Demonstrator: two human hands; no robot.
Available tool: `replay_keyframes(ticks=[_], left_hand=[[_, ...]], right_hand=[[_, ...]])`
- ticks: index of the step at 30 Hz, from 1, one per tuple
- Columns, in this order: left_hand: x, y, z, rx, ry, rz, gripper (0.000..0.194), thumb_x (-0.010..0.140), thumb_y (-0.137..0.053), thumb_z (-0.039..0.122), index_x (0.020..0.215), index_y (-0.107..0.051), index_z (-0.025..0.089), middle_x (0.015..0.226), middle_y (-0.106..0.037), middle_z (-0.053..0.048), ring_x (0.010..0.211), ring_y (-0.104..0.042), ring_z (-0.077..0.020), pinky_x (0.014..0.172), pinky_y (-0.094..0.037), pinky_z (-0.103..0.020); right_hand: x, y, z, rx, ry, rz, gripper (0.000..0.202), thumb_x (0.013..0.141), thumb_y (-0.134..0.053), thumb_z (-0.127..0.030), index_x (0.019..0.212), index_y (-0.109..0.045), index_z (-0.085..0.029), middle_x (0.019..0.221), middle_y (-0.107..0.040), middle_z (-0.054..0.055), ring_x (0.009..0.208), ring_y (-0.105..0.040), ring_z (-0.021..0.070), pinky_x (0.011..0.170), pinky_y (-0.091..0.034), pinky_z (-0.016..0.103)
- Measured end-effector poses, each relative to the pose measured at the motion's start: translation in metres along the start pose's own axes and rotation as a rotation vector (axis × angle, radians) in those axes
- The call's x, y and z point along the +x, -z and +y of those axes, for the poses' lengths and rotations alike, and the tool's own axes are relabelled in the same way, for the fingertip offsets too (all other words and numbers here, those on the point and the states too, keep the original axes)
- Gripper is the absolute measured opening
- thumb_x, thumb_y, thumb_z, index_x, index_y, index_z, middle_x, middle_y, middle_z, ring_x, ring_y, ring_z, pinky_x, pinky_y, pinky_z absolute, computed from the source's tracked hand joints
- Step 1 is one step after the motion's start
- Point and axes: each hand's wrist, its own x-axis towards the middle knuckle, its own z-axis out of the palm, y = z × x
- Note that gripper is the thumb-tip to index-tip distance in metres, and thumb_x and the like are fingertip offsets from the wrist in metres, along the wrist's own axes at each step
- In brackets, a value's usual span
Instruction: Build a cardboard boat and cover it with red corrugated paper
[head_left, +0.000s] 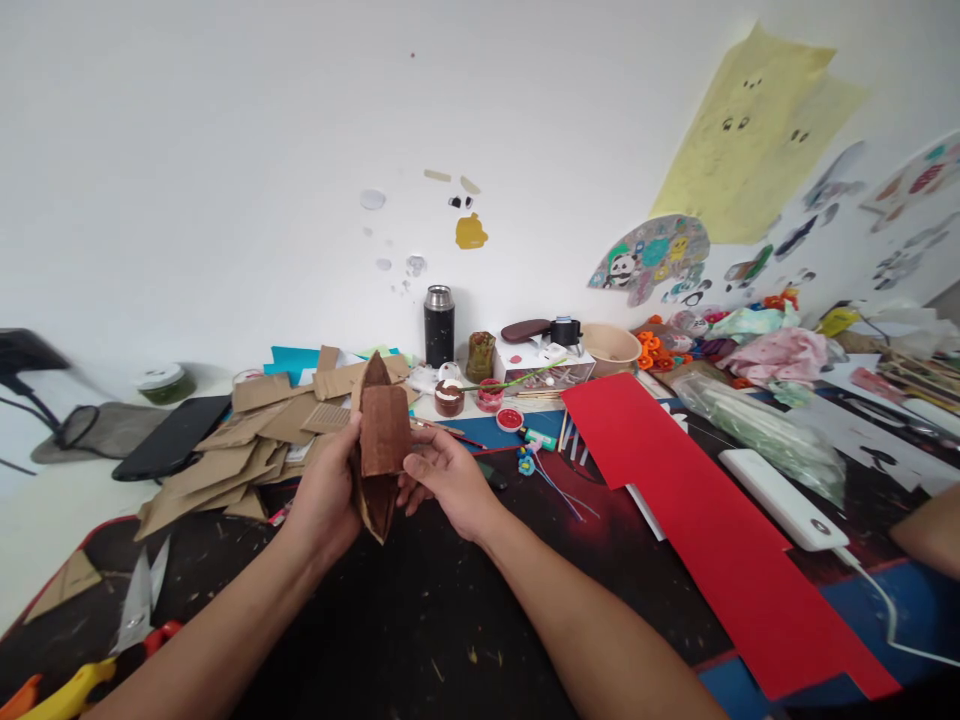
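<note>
A small brown cardboard model boat [385,430] with pointed ends and a curved cover over its middle is held upright on end above the dark table mat. My left hand [334,490] grips it along the left side, with the fingers mostly hidden behind it. At the lower right edge of the cover, my right hand [444,478] has its thumb on the front and its fingers curled beside and behind. Cut cardboard pieces [225,465] lie in a heap left of the boat. Close behind it stand a jar of brown paint [449,398] and a jar of red paint [490,396].
Scissors [139,605] and a yellow-handled tool [71,695] lie at the left front. A long red card [697,520] crosses the right side, near a white power strip [784,500]. A black thermos [439,328] stands by the wall. Another person's arm [930,530] shows at the right edge.
</note>
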Motion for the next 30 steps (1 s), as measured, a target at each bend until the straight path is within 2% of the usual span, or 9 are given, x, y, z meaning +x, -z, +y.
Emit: replay_keyframes(ticks=[6,9,12,16,18,21,24,30], left_hand=[[0.002,-0.001,-0.005,-0.019,-0.016,0.034,0.038,0.106,-0.057,0.041,0.087,-0.076,0.015,0.065,-0.074,-0.008,0.041,-0.063,-0.0219,0.039,-0.057,-0.035],[0.006,0.005,-0.006,-0.008,-0.025,0.018,0.036,0.103,-0.064,0.046,0.088,-0.076,0.015,0.067,-0.074,-0.008,0.044,-0.065,-0.0228,0.041,-0.058,-0.036],[0.008,0.01,-0.007,-0.006,-0.029,-0.027,0.041,0.093,-0.078,0.055,0.093,-0.078,0.015,0.069,-0.075,-0.008,0.049,-0.067,-0.0241,0.044,-0.06,-0.037],[0.008,0.014,-0.008,0.017,-0.059,-0.103,0.064,0.07,-0.093,0.073,0.094,-0.079,0.015,0.07,-0.076,-0.008,0.052,-0.068,-0.0243,0.046,-0.061,-0.037],[0.009,0.014,-0.008,0.036,-0.091,-0.082,0.068,0.059,-0.102,0.07,0.093,-0.079,0.015,0.072,-0.078,-0.007,0.053,-0.068,-0.0227,0.047,-0.061,-0.035],[0.012,0.015,-0.007,0.017,-0.193,0.022,0.067,0.051,-0.109,0.058,0.095,-0.08,0.017,0.079,-0.081,-0.005,0.059,-0.071,-0.02,0.052,-0.062,-0.03],[0.015,0.016,-0.005,0.016,-0.265,0.072,0.068,0.05,-0.111,0.052,0.101,-0.081,0.019,0.085,-0.083,-0.004,0.065,-0.074,-0.0197,0.056,-0.061,-0.027],[0.017,0.016,-0.004,0.003,-0.258,0.079,0.064,0.052,-0.111,0.052,0.097,-0.081,0.019,0.082,-0.083,-0.003,0.063,-0.074,-0.02,0.053,-0.06,-0.027]], right_hand=[[0.002,0.001,0.004,-0.007,-0.004,-0.009,0.074,0.069,-0.1,-0.07,0.111,-0.057,-0.025,0.072,-0.069,-0.008,0.052,-0.067,0.0146,0.048,-0.056,0.025],[0.003,0.002,0.003,-0.009,-0.01,-0.012,0.075,0.07,-0.099,-0.07,0.114,-0.058,-0.025,0.072,-0.069,-0.007,0.053,-0.067,0.0152,0.048,-0.056,0.025],[0.001,0.002,0.001,-0.018,-0.014,-0.015,0.075,0.072,-0.098,-0.071,0.117,-0.06,-0.025,0.074,-0.07,-0.006,0.056,-0.069,0.0161,0.049,-0.056,0.025],[0.0,0.002,-0.003,-0.023,-0.02,0.014,0.073,0.072,-0.098,-0.07,0.117,-0.063,-0.023,0.074,-0.072,-0.004,0.057,-0.069,0.0158,0.05,-0.054,0.024],[0.0,0.002,-0.003,-0.028,-0.031,0.031,0.074,0.071,-0.098,-0.069,0.118,-0.064,-0.023,0.075,-0.072,-0.004,0.057,-0.07,0.0159,0.05,-0.053,0.024],[0.002,0.002,-0.001,-0.037,-0.037,0.081,0.075,0.071,-0.097,-0.072,0.116,-0.066,-0.021,0.074,-0.072,-0.004,0.056,-0.069,0.0155,0.049,-0.052,0.024],[0.003,0.002,0.0,-0.038,-0.027,0.136,0.073,0.071,-0.095,-0.076,0.11,-0.068,-0.02,0.073,-0.072,-0.003,0.054,-0.068,0.0146,0.048,-0.05,0.023],[0.001,0.001,-0.002,-0.048,-0.046,0.133,0.067,0.07,-0.095,-0.077,0.092,-0.067,-0.02,0.072,-0.072,-0.002,0.055,-0.067,0.0139,0.05,-0.051,0.024]])
